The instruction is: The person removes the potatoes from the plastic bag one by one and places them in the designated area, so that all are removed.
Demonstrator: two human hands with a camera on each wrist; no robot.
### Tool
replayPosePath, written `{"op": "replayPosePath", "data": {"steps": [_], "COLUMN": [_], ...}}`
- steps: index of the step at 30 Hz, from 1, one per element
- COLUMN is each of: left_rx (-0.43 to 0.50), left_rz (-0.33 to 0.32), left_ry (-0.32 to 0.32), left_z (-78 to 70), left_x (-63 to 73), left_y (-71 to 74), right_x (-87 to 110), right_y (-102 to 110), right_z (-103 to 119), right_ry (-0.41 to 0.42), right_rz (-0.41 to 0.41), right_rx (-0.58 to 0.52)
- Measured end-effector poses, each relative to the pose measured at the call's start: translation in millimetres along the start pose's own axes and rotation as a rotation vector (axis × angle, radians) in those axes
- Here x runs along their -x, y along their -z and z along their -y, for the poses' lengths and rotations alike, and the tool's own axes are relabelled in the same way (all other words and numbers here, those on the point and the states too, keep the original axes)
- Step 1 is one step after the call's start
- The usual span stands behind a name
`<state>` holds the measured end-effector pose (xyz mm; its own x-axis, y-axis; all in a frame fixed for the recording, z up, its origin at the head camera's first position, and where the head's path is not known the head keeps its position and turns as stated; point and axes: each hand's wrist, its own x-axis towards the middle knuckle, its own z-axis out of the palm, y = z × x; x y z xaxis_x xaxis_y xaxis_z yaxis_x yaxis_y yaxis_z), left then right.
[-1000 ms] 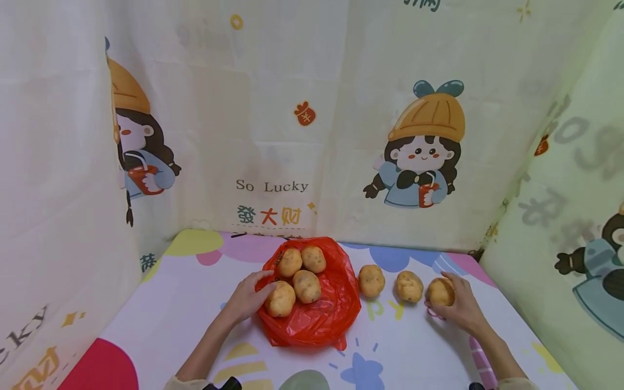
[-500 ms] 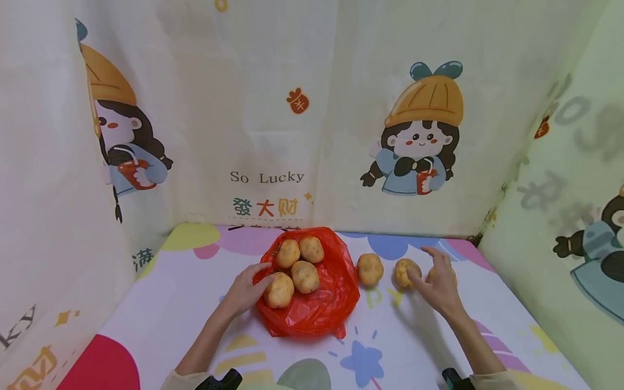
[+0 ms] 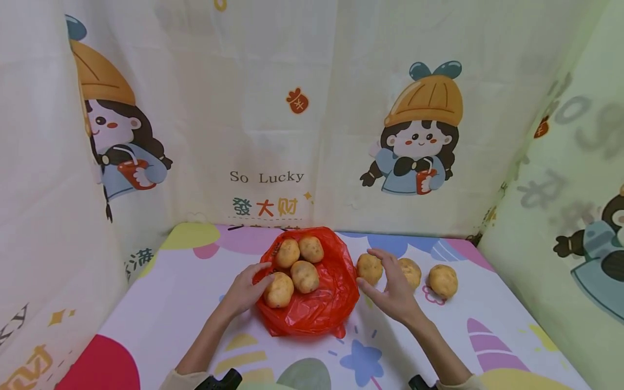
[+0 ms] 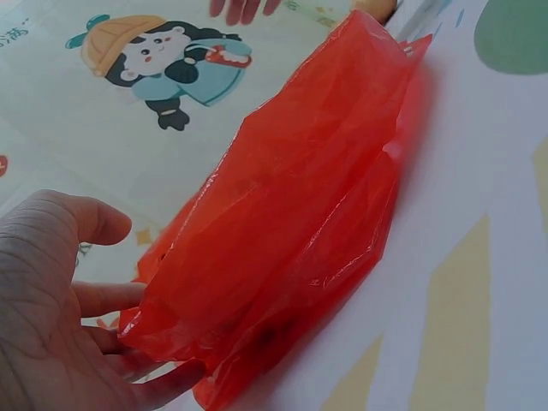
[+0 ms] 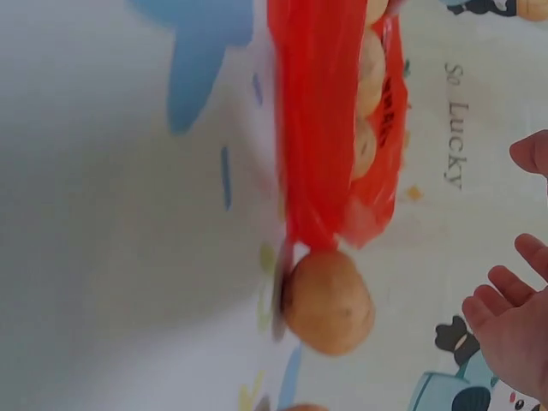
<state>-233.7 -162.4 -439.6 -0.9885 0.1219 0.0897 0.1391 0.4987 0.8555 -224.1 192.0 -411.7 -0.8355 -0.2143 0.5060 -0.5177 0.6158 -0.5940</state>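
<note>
A red plastic bag (image 3: 336, 303) lies spread on the table with several potatoes (image 3: 305, 277) in it. My left hand (image 3: 246, 290) rests at the bag's left rim, fingers touching the plastic and the thumb near the front-left potato (image 3: 279, 290). Three more potatoes stand in a row right of the bag: one (image 3: 369, 268) next to its rim, a middle one (image 3: 411, 273) partly behind my right hand (image 3: 397, 292), and one (image 3: 442, 281) at the far right. Nothing is in the right hand; its thumb and fingers are spread apart above the table, near the potato closest to the bag.
A white table cover (image 3: 170, 303) with coloured shapes lies under everything. Cloth walls (image 3: 336, 108) printed with cartoon figures enclose the table at the back and both sides.
My right hand has let go of the far-right potato, leaving it on the table, and moved left past the middle potato toward the bag. The left hand stays at the bag's rim.
</note>
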Motion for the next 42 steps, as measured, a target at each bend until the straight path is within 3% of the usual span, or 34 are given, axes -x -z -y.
{"op": "replayPosePath", "data": {"steps": [10,18,29,42], "left_rx": [0.002,0.000,0.008,-0.002], "left_rz": [0.004,0.001,-0.001,-0.011], "left_ry": [0.007,0.006,0.002,0.004], "left_z": [-0.6,-1.1,-1.6,0.6], "left_x": [0.5,-0.2,0.4,1.5], "left_y": [-0.4,-1.0,-0.9,-1.2], "right_x": [-7.2,-16.6,-25.9,-29.6], "right_y": [-39.0,-63.2,-90.8,-110.9], "right_z": [23.3,32.3,28.0,18.9], "right_ry": [-0.039,-0.033,-0.040,-0.126], "right_rz": [0.124,0.182,0.266,0.330], "right_rx": [-0.134,-0.172,-0.176,-0.153]}}
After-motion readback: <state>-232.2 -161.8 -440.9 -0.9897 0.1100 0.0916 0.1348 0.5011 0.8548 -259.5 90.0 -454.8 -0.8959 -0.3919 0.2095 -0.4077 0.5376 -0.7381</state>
